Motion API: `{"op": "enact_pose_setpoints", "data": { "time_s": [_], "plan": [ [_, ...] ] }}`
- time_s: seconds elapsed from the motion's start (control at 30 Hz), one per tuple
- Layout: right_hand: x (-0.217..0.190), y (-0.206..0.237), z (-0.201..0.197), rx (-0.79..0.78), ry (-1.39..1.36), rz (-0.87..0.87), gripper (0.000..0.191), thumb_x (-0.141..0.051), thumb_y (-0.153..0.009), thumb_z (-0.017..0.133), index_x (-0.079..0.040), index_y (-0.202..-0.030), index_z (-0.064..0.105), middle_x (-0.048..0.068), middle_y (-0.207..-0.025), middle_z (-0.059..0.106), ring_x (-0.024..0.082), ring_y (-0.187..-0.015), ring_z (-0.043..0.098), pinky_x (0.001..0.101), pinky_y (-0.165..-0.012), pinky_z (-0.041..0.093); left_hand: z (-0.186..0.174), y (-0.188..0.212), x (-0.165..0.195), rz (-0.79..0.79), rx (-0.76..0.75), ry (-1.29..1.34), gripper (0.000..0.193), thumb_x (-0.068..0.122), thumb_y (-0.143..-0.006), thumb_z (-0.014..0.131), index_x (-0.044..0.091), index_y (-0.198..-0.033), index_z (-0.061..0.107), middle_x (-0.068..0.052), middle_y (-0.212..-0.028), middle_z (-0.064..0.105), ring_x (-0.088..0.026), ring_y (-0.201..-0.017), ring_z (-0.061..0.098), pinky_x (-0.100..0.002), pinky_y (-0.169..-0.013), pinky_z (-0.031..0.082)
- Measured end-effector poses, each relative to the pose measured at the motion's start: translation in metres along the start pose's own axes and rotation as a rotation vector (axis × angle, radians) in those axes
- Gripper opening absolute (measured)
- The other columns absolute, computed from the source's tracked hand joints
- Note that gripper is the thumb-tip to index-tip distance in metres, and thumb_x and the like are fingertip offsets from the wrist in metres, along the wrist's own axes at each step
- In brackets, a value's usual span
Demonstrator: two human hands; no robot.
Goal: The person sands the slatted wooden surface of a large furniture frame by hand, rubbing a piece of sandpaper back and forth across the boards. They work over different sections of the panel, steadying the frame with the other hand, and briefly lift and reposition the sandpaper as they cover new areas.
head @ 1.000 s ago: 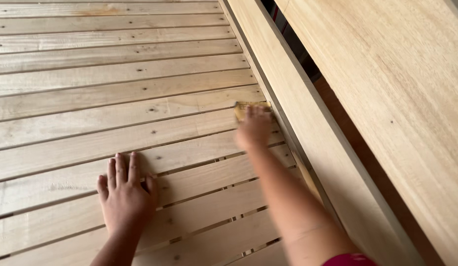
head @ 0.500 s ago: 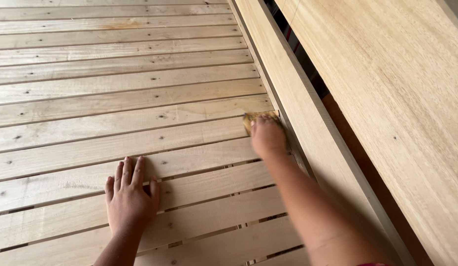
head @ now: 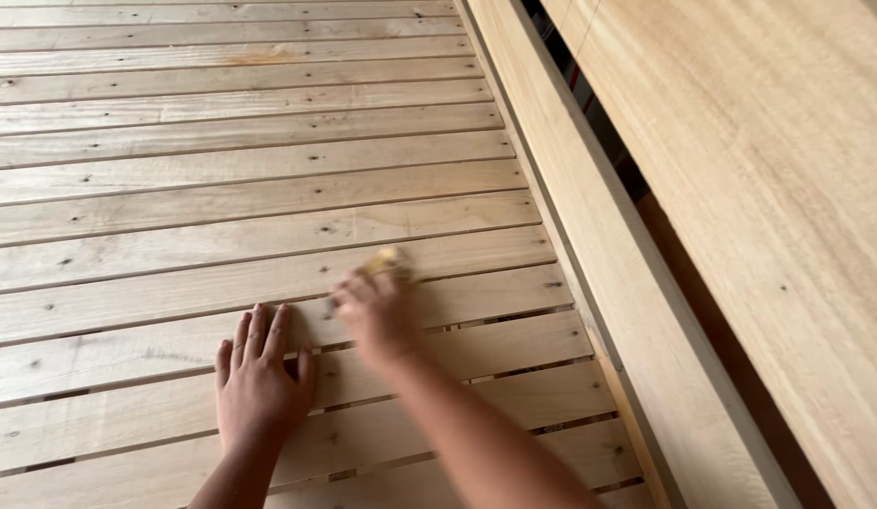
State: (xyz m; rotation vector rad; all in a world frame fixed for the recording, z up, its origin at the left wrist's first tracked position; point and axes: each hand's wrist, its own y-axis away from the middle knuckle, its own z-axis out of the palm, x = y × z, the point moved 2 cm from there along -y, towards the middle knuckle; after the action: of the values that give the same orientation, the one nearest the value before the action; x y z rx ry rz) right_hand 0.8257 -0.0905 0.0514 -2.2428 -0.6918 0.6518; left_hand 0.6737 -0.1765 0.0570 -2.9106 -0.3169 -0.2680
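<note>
So over on the left the left hand [head: 259, 377] is lying flat on the slats [head: 174, 203], palm down with the fingers spread and pointing up the boards, holding nothing at all, and going by how the arm is angled I'd guess it's there to prop the person up while they're leaning over the work. Just to the right of it, close but not touching, the right hand [head: 377, 311] is pressing down on a small yellowish pad [head: 389, 259] that's poking out past the fingertips. It looks like a bit of sandpaper, though the hand is blurry so I can't say for sure. The fingers are curled down over it, keeping it pinned flat against one of the slats roughly mid-width of the panel, which makes sense if you're wanting the whole face of the pad rubbing the wood. The slats are running side to side with narrow gaps showing between the nearer ones. Further right they're butting into a long pale side rail [head: 589, 254] that's running away diagonally, then there's a dark gap, and past that a wide smooth board [head: 769, 188] is filling the right edge of the shot
</note>
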Motion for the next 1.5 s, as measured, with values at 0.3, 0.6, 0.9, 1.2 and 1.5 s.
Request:
{"op": "enact_pose_setpoints", "data": {
  "time_s": [0.3, 0.6, 0.9, 1.2, 1.5],
  "plan": [
    [0.166, -0.024, -0.065, -0.653, 0.469, 0.73, 0.067, -0.047, -0.109, 0.028, 0.0, -0.157, 0.02, 0.021, -0.165, 0.015, 0.034, -0.153, 0.012, 0.0475, -0.125, 0.006, -0.001, 0.001, 0.003, -0.021, -0.013, -0.021, 0.066, 0.049, -0.096, 0.043, 0.023, -0.156, 0.035, -0.005, -0.164, 0.031, -0.019, -0.153, 0.022, -0.044, -0.124, 0.014],
    [0.022, 0.005, 0.016, -0.709, 0.119, 0.357, 0.076, -0.05, -0.103, 0.035, -0.003, -0.16, 0.017, 0.017, -0.168, 0.012, 0.033, -0.155, 0.008, 0.0466, -0.124, 0.006, -0.001, -0.001, 0.001, -0.006, -0.024, 0.002, 0.068, 0.052, -0.095, 0.042, 0.023, -0.156, 0.034, -0.006, -0.163, 0.03, -0.02, -0.152, 0.021, -0.044, -0.123, 0.013],
    [0.19, -0.004, -0.079, -0.61, 0.401, 0.612, 0.073, -0.048, -0.106, 0.026, 0.0, -0.159, 0.012, 0.021, -0.169, 0.006, 0.036, -0.154, 0.005, 0.0486, -0.122, 0.004, -0.003, 0.0, 0.005, -0.039, -0.043, -0.005, 0.066, 0.05, -0.096, 0.042, 0.023, -0.156, 0.034, -0.006, -0.164, 0.03, -0.02, -0.153, 0.021, -0.043, -0.124, 0.013],
    [-0.01, 0.029, 0.01, -0.634, 0.108, 0.231, 0.069, -0.041, -0.103, 0.035, -0.001, -0.158, 0.022, 0.017, -0.167, 0.016, 0.03, -0.154, 0.013, 0.0487, -0.124, 0.01, -0.004, 0.0, 0.003, -0.019, -0.047, -0.004, 0.065, 0.049, -0.097, 0.042, 0.023, -0.157, 0.034, -0.005, -0.164, 0.029, -0.019, -0.153, 0.021, -0.044, -0.124, 0.013],
    [0.137, 0.016, -0.106, -0.671, 0.391, 0.655, 0.068, -0.043, -0.107, 0.027, -0.004, -0.16, 0.01, 0.014, -0.169, 0.005, 0.027, -0.157, 0.004, 0.0425, -0.126, 0.004, -0.001, 0.002, 0.004, -0.007, -0.002, 0.022, 0.062, 0.044, -0.098, 0.041, 0.023, -0.156, 0.035, -0.007, -0.164, 0.03, -0.022, -0.152, 0.021, -0.045, -0.123, 0.013]
  ]
}}
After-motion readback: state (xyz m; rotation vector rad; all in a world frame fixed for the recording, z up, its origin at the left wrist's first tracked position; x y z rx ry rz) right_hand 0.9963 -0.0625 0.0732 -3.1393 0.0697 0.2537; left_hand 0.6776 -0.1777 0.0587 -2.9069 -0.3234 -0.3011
